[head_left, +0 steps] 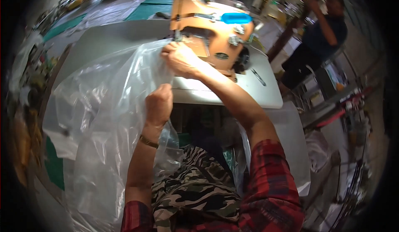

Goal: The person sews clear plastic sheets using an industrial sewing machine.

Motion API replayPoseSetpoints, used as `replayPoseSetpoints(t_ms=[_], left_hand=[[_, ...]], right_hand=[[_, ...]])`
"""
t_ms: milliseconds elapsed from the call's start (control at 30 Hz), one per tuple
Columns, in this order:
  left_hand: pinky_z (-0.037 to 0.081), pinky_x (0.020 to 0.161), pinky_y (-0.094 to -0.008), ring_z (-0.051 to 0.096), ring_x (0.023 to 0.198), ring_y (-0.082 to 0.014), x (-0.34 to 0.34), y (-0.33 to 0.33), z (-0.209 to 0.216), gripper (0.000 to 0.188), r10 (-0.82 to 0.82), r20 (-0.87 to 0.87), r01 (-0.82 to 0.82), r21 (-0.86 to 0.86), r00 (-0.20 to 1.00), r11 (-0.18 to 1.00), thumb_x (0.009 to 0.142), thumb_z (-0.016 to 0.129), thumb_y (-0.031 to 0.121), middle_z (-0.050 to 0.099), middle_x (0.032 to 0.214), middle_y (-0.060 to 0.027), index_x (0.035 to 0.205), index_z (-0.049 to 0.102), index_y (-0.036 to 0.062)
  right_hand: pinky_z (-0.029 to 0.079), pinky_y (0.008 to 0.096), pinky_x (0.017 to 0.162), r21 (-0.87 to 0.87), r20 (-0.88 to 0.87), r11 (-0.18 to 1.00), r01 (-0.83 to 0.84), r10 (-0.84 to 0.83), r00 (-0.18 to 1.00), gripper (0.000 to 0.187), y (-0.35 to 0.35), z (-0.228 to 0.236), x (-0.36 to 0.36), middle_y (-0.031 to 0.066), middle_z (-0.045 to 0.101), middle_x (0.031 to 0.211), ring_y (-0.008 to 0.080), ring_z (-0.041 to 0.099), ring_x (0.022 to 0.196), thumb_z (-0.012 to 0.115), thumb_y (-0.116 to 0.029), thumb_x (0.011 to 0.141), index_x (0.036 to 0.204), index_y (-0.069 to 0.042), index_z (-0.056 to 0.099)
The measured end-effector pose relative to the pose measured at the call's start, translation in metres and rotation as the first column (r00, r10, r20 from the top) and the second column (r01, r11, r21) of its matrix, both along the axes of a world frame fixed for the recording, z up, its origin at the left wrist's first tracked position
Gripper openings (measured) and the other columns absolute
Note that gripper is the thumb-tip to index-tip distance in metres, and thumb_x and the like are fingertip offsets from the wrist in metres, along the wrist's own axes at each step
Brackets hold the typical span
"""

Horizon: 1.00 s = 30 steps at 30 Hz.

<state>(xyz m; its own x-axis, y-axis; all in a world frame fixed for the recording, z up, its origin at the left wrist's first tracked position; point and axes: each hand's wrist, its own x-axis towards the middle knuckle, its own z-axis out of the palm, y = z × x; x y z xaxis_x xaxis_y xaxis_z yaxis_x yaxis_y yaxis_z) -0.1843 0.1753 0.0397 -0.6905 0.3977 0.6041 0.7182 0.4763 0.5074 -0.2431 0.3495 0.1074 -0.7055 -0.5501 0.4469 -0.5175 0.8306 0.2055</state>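
Observation:
A large clear plastic sheet (112, 95) hangs over the left part of the table and down toward my lap. My right hand (181, 60) is closed on its far edge, right in front of the orange-brown sewing machine (224, 39). Nearer to me, my left hand (159, 105) is a fist gripping the same edge, with a band around the wrist. The sheet's edge runs between the two hands. The machine's needle area is partly hidden behind my right hand. A blue oblong piece (236, 18) sits on top of the machine.
Small metal thread snips (258, 77) lie on the white table (195, 93), right of the machine. Another person (320, 34) is at the far right, near a dark post (297, 24). Green and whitish sheets (151, 7) cover a surface behind. Clutter lines the left side.

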Motion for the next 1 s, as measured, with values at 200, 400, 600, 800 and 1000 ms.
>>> replayPoseSetpoints(t_ms=[200,400,600,800,1000], left_hand=[[0.047,0.066,-0.0454,0.061,0.077,-0.0388,0.006,0.013,0.007,0.004,-0.037,-0.016,0.036,-0.028,0.999,0.999,0.085,0.054,0.003,0.061,0.083,-0.0189,0.086,0.058,0.0010],[0.046,0.064,-0.0489,0.060,0.076,-0.0406,0.005,0.010,0.003,0.002,0.027,-0.055,-0.025,0.040,0.998,0.999,0.084,0.053,0.004,0.061,0.082,-0.0178,0.083,0.055,0.0034],[0.048,0.066,-0.0445,0.061,0.077,-0.0376,0.014,0.018,0.014,0.010,0.059,0.039,-0.064,0.138,0.997,0.988,0.084,0.058,0.006,0.061,0.081,-0.0166,0.088,0.067,0.0033],[0.049,0.066,-0.0393,0.063,0.075,-0.0350,0.015,0.012,0.008,0.014,0.099,0.082,-0.114,0.207,0.992,0.972,0.081,0.062,0.004,0.063,0.081,-0.0162,0.093,0.069,-0.0001],[0.050,0.071,-0.0422,0.064,0.083,-0.0372,0.027,0.012,0.016,0.020,0.061,0.350,-0.175,0.304,0.935,0.936,0.086,0.058,0.002,0.066,0.090,-0.0177,0.106,0.062,0.0030]], right_hand=[[0.041,0.0371,0.084,0.130,0.037,0.987,0.100,-0.105,0.994,0.011,0.002,-0.006,-0.004,0.0045,0.060,0.098,0.0234,0.054,0.100,0.061,-0.020,0.075,0.080,-0.011,0.065],[0.048,0.0474,0.065,-0.366,-0.057,0.911,-0.189,0.181,0.982,0.014,0.015,-0.003,-0.004,0.0171,0.057,0.073,0.0393,0.058,0.074,0.066,-0.014,0.065,0.072,-0.006,0.057],[0.050,0.0384,0.075,-0.375,-0.083,0.926,-0.045,0.015,0.996,0.010,0.045,0.011,0.037,0.0122,0.060,0.095,0.0318,0.061,0.087,0.055,-0.004,0.088,0.097,-0.005,0.059],[0.048,0.0366,0.077,-0.431,-0.108,0.893,-0.128,0.089,0.990,0.011,0.048,-0.010,0.019,0.0109,0.060,0.093,0.0305,0.060,0.089,0.060,0.001,0.083,0.093,-0.004,0.058],[0.048,0.0361,0.075,-0.492,-0.161,0.861,-0.129,0.056,0.985,0.015,0.044,-0.020,0.015,0.0121,0.060,0.089,0.0308,0.060,0.085,0.061,0.005,0.080,0.092,-0.004,0.057]])
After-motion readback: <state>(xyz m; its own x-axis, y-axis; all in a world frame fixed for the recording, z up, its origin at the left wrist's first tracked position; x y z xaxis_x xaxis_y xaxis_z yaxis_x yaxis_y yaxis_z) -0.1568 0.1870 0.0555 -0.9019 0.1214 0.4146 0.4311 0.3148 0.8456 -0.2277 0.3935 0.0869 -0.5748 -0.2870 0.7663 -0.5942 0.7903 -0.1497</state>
